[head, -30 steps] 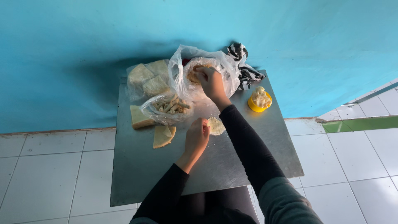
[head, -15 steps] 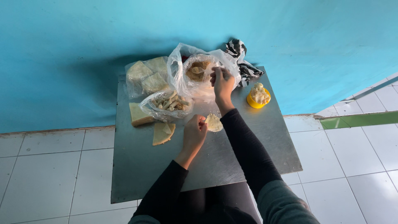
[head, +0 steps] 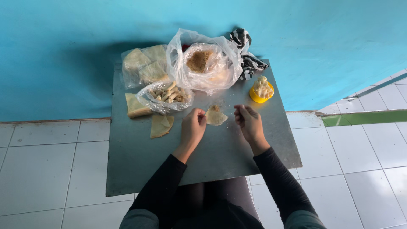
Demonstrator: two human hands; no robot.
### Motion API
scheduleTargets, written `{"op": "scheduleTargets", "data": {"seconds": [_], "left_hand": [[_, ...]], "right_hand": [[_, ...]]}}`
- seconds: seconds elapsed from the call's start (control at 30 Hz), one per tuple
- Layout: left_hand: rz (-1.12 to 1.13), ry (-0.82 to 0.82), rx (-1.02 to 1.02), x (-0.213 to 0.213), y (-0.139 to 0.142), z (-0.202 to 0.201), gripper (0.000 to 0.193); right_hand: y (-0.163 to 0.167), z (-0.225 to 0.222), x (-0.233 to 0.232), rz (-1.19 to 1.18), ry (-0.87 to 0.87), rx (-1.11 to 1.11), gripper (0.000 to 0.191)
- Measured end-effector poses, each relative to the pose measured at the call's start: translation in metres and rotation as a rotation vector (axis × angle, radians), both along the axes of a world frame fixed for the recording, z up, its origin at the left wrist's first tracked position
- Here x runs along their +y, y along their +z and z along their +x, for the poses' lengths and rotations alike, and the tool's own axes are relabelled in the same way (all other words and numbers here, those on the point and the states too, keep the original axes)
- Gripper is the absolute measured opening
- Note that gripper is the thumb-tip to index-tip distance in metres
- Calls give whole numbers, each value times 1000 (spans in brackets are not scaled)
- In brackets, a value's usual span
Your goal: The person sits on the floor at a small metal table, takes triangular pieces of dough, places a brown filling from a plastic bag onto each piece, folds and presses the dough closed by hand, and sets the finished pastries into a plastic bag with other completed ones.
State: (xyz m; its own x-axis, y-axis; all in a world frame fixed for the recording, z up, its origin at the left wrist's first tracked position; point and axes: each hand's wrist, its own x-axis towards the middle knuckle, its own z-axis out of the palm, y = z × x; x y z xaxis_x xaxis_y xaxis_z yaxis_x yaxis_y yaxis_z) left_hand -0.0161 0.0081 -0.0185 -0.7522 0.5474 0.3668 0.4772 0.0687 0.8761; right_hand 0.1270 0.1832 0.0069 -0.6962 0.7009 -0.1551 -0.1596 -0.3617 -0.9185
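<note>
A person in black sleeves works at a grey metal table (head: 140,169) set against a turquoise wall (head: 63,46), seen from above. The left hand (head: 193,127) rests on the tabletop with its fingers curled, the fingertips pinching the left edge of a small pale wrapper (head: 216,117) that lies flat near the middle of the table with a dab of brown filling (head: 214,108) on its far side. The right hand (head: 248,121) hovers just to the right of the wrapper, apart from it, with its fingers drawn loosely together; whether anything sits between those fingertips cannot be told. Behind the wrapper stands an open clear plastic bag (head: 203,63) holding brown crumbly filling, and just left of it, touching, a smaller clear bag of pale rolled pieces (head: 168,95). At the far left corner lies a clear bag of stacked wrappers (head: 142,65), with a loose stack of wrappers (head: 135,106) in front of it and 1 folded wrapper (head: 160,126) nearer the person, well apart from the left hand. A small yellow cup (head: 261,91) heaped with a pale lumpy paste stands toward the right edge, beyond the right hand. A black-and-white patterned bag (head: 248,55) is crumpled at the far right corner, against the wall. The table stands on a floor of white tiles (head: 42,169), with a green strip (head: 364,118) along the right.
</note>
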Motion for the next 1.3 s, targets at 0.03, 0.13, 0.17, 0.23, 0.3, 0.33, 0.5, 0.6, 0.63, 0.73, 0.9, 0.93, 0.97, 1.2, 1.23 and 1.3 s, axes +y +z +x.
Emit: {"op": "scheduleTargets", "data": {"seconds": [0.03, 0.13, 0.17, 0.23, 0.3, 0.33, 0.5, 0.6, 0.63, 0.73, 0.9, 0.93, 0.97, 1.2, 1.23, 1.3], "left_hand": [[-2, 0, -10, 0, 0, 0, 14], [10, -11, -48, 1, 0, -1, 14], [16, -16, -64, 0, -1, -1, 14], [26, -25, -94, 1, -2, -2, 14], [33, -30, -114, 1, -4, -3, 14], [37, -29, -118, 1, -5, -4, 14], [26, -42, -207, 1, -4, -5, 14], [12, -44, -224, 1, -2, -5, 14], [9, -41, -217, 0, -1, -5, 14], [28, -37, -201, 0, 0, -4, 14], [47, -91, -335, 1, -1, -3, 11], [66, -113, -367, 1, -1, -3, 13], [85, -137, -398, 2, -1, -3, 16], [97, -153, -71, -2, 4, 3, 12], [74, -146, -28, -2, 5, 4, 12], [31, -130, 39, -3, 7, 4, 13]], "right_hand": [[-7, 4, 0, 9, 15, -51, 23], [-22, 10, 4, 105, 77, -104, 23], [-24, 11, 4, 147, 102, -107, 23], [-27, 12, 6, 180, 138, -109, 23], [-26, 13, 5, 233, 182, -110, 22], [-26, 14, 5, 271, 208, -109, 22], [-22, 22, 5, 455, 280, -91, 18], [-20, 30, 10, 524, 272, -110, 16], [-19, 34, 11, 555, 273, -113, 16], [-14, 46, 14, 619, 261, -131, 14], [4, 50, 13, 680, 152, -110, 18], [11, 44, 13, 656, 121, -68, 20], [20, 35, 12, 632, 89, -25, 22], [86, -96, -10, 1068, -15, -34, 33], [93, -109, -11, 1161, 35, -60, 45], [97, -113, -14, 1269, -7, -84, 53]]}}
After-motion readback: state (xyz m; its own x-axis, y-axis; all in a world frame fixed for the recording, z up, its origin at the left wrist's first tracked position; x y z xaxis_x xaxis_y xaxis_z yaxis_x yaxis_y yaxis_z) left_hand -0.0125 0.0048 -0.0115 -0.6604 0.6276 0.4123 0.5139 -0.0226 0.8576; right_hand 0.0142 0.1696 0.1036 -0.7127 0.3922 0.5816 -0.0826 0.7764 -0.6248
